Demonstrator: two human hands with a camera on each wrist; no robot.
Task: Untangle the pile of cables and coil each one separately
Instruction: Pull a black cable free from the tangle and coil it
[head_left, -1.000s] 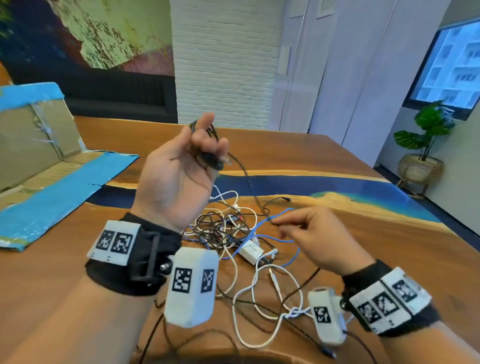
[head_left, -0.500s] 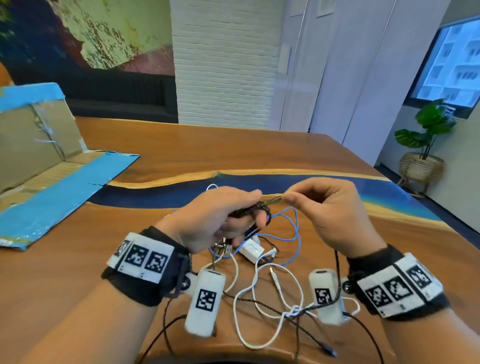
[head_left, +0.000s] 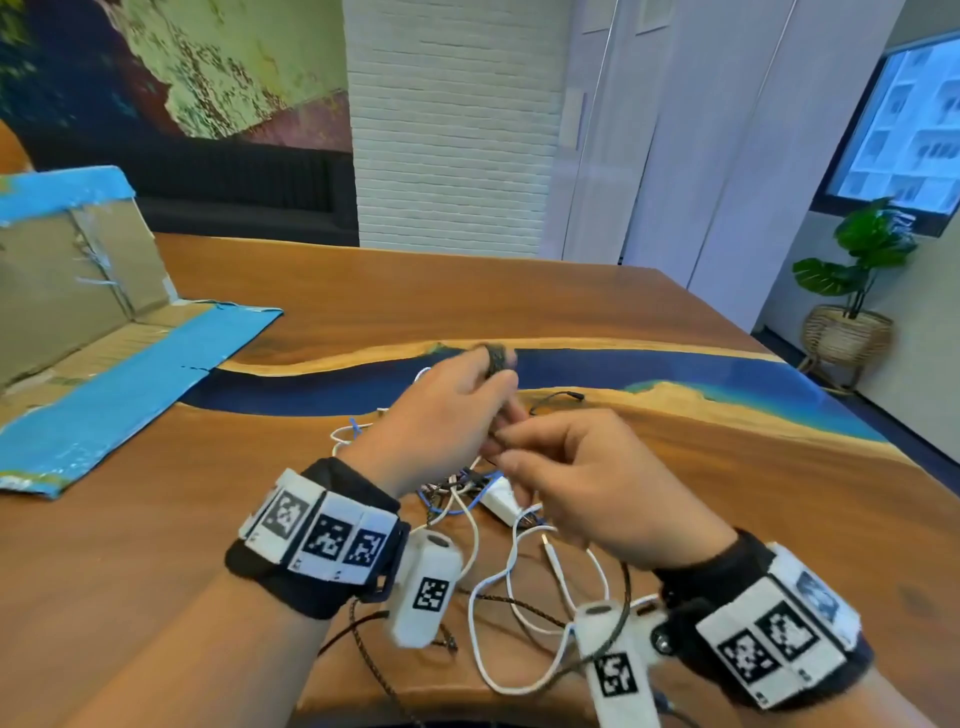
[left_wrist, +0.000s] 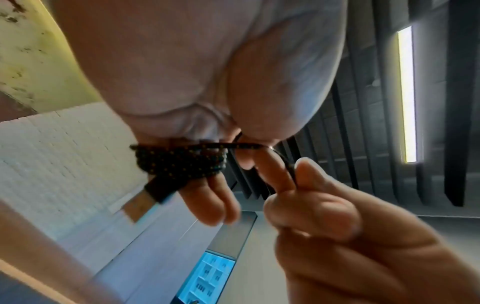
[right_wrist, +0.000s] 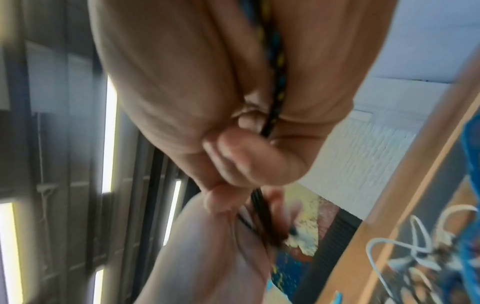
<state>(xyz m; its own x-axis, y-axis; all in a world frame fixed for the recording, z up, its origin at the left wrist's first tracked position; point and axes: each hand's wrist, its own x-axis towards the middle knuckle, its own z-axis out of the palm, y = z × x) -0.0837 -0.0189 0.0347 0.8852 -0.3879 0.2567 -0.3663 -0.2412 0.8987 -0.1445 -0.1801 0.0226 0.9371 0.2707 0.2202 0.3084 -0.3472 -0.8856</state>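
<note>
My left hand (head_left: 457, 410) is raised over the pile with a black braided cable (left_wrist: 179, 162) wound in several turns around its fingers; the plug end (left_wrist: 158, 188) sticks out below the coil. My right hand (head_left: 587, 478) is close against it and pinches the same cable (right_wrist: 275, 98) between thumb and finger. That strand runs down past my right wrist (head_left: 626, 597) to the table. The tangled pile (head_left: 467, 493) of white, blue and dark cables lies under both hands, partly hidden by them.
A flattened cardboard box with blue tape (head_left: 104, 332) lies at the left of the wooden table (head_left: 675, 467). A white cable (head_left: 498, 613) loops near the table's front edge. A thin black lead (head_left: 556, 397) lies beyond the hands. A potted plant (head_left: 857, 280) stands at the far right.
My left hand came down from its raised position to just over the pile. My right hand lifted off the pile, took the braided cable and has moved in against the left hand.
</note>
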